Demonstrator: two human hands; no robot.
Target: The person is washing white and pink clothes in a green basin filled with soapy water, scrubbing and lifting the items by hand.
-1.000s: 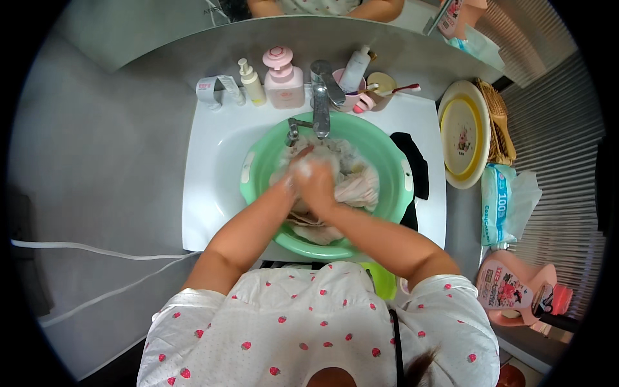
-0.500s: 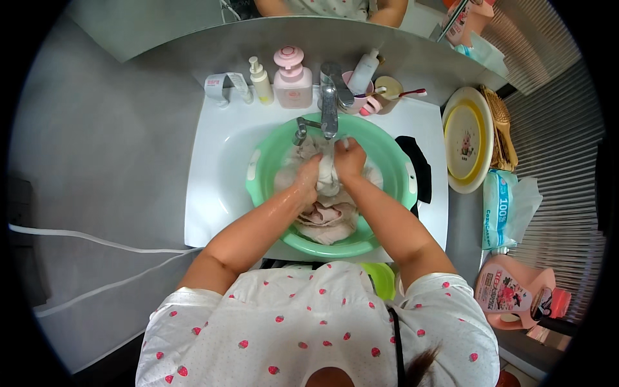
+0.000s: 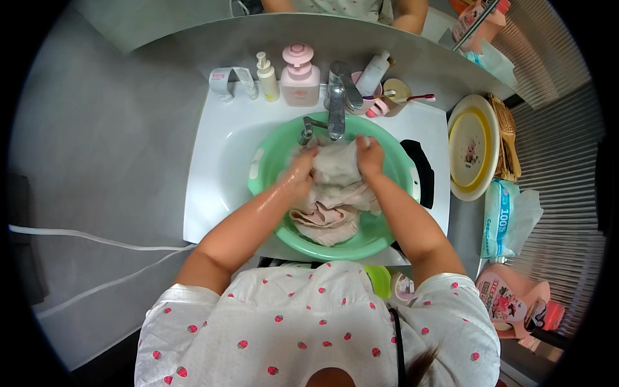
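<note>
Cloth [image 3: 332, 187], pale pink and wet, sits bunched in green basin [image 3: 387, 235] inside white sink [image 3: 219, 148], right under faucet [image 3: 336, 109]. Left hand [image 3: 298, 175] and right hand [image 3: 369, 155] both have fingers curled tight onto the upper wad, lifted a bit. Washing looks midway: fabric soaked and being worked, nothing wrung or taken out yet. Water level in the basin hard to tell. Pink pump bottle [image 3: 300, 77] and small white bottle [image 3: 266, 76] stand on the back ledge; cup [image 3: 394, 93] holds toothbrushes.
</note>
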